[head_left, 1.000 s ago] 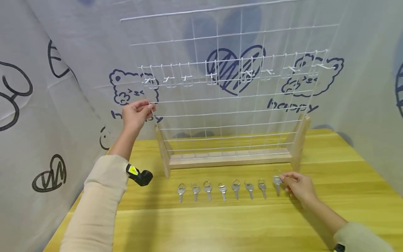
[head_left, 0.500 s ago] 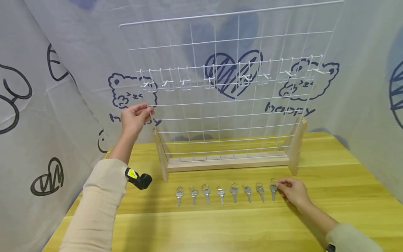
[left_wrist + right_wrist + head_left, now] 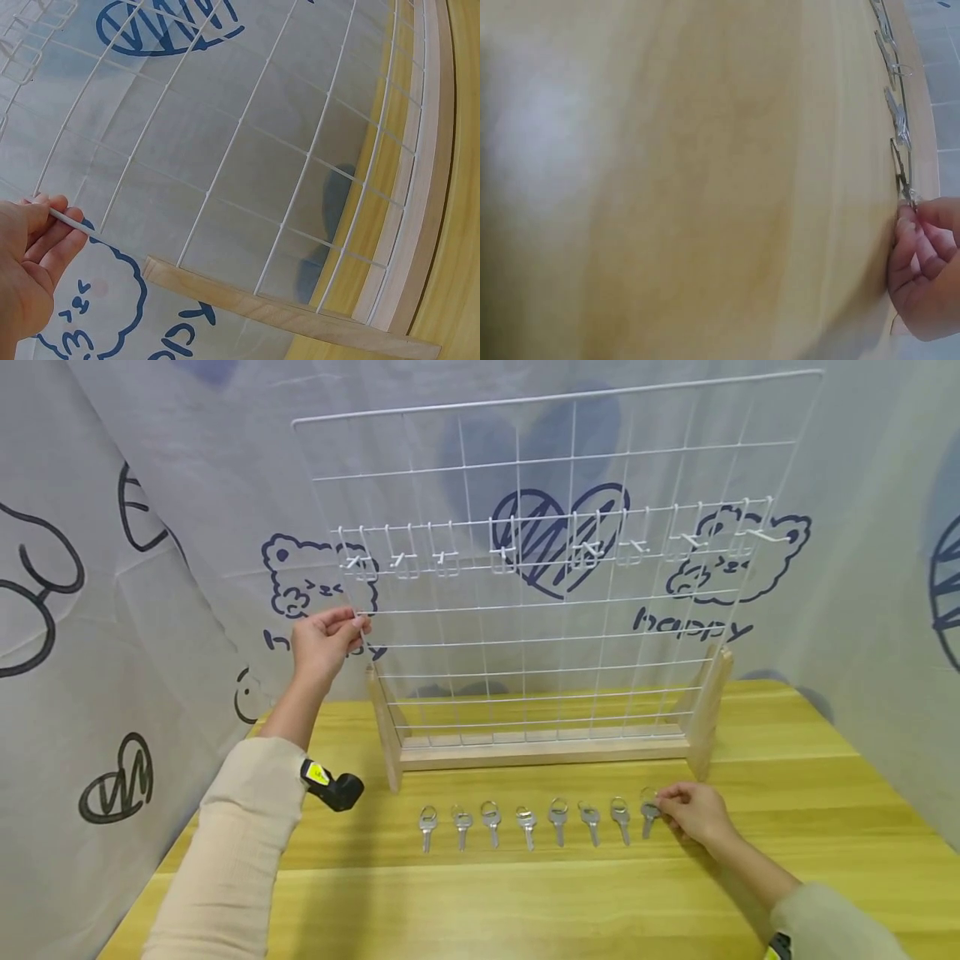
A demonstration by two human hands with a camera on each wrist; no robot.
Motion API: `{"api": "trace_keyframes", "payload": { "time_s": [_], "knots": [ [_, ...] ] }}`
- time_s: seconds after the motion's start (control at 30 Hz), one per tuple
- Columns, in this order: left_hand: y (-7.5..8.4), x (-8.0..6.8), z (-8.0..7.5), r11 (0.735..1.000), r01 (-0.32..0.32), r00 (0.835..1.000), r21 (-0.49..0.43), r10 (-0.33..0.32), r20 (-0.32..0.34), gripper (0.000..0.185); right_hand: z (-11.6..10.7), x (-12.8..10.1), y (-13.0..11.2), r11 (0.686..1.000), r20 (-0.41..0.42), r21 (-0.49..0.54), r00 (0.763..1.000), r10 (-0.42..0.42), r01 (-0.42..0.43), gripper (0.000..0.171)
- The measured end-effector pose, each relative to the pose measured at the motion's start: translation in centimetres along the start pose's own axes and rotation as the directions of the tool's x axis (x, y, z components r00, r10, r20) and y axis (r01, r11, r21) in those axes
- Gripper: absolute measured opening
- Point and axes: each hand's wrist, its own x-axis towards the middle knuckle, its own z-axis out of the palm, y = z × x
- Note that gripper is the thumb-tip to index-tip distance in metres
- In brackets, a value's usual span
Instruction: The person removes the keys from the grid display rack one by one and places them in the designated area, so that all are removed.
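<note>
My left hand pinches the left edge wire of a white wire grid panel, with thumb and fingers around it. The panel stands upright in a wooden base. At the right end of a row of keys, my right hand pinches a silver key with a ring on it, close over the table. In the right wrist view the fingertips of the right hand meet at the head of this key. Several other ringed keys lie to its left.
White hooks hang in a row across the upper grid. The yellow wood-grain table extends in front of the keys. A patterned white curtain surrounds the back and sides.
The right hand has brought its key left and down, toward the row's end, and the key's blade has swung to a slant. The left hand keeps its hold on the grid.
</note>
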Motion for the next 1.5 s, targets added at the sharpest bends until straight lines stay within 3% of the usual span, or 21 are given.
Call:
{"api": "trace_keyframes", "payload": {
  "time_s": [0.2,0.37,0.7,0.87,1.07,1.27,1.5],
  "knots": [
    [-0.3,-0.1,0.0,1.000,0.001,1.000,-0.008,-0.001,-0.006,0.029,0.1,0.3,-0.6,0.999,0.059,-0.045,0.998,0.014,-0.011,0.015],
    [-0.5,0.0,0.1,1.000,0.006,1.000,-0.005,-0.006,-0.010,0.029,-0.2,0.6,-1.0,0.992,0.104,-0.112,0.993,-0.049,0.061,0.009],
    [-0.4,-0.1,-0.2,0.999,-0.015,1.000,0.032,0.015,-0.018,0.028,0.2,0.6,-0.5,0.974,0.069,-0.176,0.989,-0.129,0.140,0.010],
    [-0.5,0.0,0.1,0.999,-0.045,0.998,0.000,0.045,-0.046,0.028,0.2,0.6,-0.4,0.973,0.060,-0.187,0.990,-0.129,0.138,0.011],
    [-0.7,-0.3,0.9,0.996,-0.083,0.994,0.042,0.085,-0.063,0.034,-0.1,0.6,-0.1,0.979,0.057,-0.169,0.993,-0.105,0.113,0.015],
    [-1.0,-0.7,1.2,0.996,-0.058,0.994,0.064,0.064,-0.087,0.035,-0.1,0.5,-0.1,0.976,0.053,-0.183,0.993,-0.108,0.116,0.015],
    [-1.6,-0.9,1.0,0.997,-0.060,0.996,0.056,0.064,-0.068,0.035,-0.3,0.4,-0.3,0.980,0.062,-0.164,0.993,-0.102,0.111,0.019]
  ]
}}
